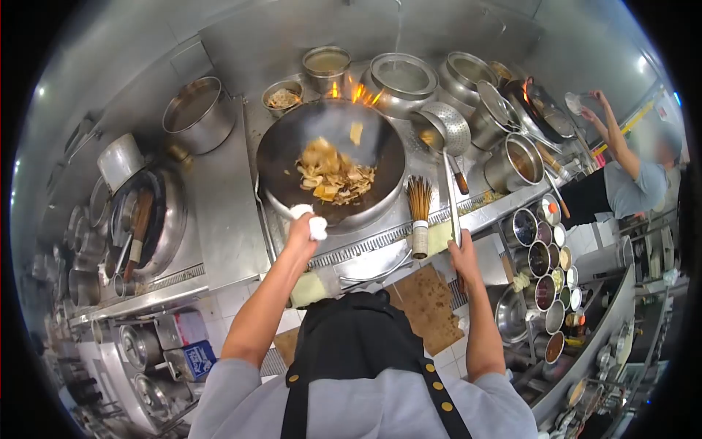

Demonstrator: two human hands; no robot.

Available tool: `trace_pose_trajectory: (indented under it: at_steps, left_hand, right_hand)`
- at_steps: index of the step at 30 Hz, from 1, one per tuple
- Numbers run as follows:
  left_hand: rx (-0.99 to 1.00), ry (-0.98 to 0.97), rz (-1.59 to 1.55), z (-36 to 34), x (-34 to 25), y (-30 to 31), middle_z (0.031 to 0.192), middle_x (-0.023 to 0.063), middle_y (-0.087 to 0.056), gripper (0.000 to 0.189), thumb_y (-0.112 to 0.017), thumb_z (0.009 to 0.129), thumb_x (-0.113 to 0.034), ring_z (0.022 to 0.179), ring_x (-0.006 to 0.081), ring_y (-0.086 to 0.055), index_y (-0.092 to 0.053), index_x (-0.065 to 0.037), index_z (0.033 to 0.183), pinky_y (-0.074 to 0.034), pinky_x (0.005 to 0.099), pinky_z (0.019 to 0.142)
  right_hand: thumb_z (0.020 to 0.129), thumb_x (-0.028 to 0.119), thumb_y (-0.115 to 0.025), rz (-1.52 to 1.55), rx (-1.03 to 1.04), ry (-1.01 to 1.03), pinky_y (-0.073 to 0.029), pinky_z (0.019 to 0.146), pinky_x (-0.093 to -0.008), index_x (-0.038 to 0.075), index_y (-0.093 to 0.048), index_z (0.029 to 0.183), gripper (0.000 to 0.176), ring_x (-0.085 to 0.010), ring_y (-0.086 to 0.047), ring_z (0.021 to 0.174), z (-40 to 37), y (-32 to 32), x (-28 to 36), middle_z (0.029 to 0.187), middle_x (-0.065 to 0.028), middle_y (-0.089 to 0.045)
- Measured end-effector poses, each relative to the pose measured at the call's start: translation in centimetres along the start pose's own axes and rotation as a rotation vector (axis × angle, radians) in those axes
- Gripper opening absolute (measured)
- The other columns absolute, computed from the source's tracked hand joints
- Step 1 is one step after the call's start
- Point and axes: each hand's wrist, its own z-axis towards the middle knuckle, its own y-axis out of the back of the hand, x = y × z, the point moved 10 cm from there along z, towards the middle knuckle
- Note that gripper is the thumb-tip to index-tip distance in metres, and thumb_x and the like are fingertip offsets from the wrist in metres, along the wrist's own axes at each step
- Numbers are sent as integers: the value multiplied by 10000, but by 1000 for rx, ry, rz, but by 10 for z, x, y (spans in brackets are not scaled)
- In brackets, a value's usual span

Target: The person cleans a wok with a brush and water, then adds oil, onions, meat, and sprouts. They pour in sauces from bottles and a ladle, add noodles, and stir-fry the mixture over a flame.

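Note:
My left hand (301,233) is closed around a folded white cloth (316,225) at the near rim of a large dark wok (281,146). Sliced food (333,175), pale and brown, is in the wok, with some pieces blurred in the air above it. In my right hand (463,257) is the long handle of a metal ladle (447,183), its bowl to the right of the wok. A perforated skimmer (448,126) lies beside the ladle bowl. Between wok and ladle lies a bamboo wok brush (420,212).
Flames (360,94) rise behind the wok. Metal pots (403,77) line the back of the stove, and another pot (514,162) stands to the right. Seasoning containers (545,293) fill the right side. A person (632,175) works at another wok (545,110).

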Motion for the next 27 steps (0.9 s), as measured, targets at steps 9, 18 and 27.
trace_pose_trajectory:
  at_steps: [9, 18, 27]
  left_hand:
    - [22, 14, 57, 50, 34, -20, 643, 65, -536, 65, -447, 888, -69, 519, 221, -550, -507, -73, 862, -466, 380, 431]
    - [5, 79, -44, -35, 5, -27, 692, 59, -537, 22, -474, 891, -79, 549, 197, -552, -471, -100, 882, -426, 350, 423]
    - [-97, -59, 130, -115, 28, 23, 965, 86, -601, 350, -399, 832, 58, 735, 216, -624, -479, -53, 1154, -532, 337, 569]
  right_hand:
    - [878, 150, -584, -191, 529, -25, -401, 402, -295, 109, -408, 1352, 508, -130, -469, 434, 12, -29, 170, 655, -68, -522]
    - [899, 214, -559, -435, 677, 72, -474, 458, -346, 209, -327, 1443, 591, -202, -564, 496, 23, -74, 184, 833, -168, -655]
    - [861, 162, -581, -581, 360, 311, -470, 753, -520, 194, -270, 1459, 674, -447, -607, 837, 3, -73, 209, 940, -242, -641]
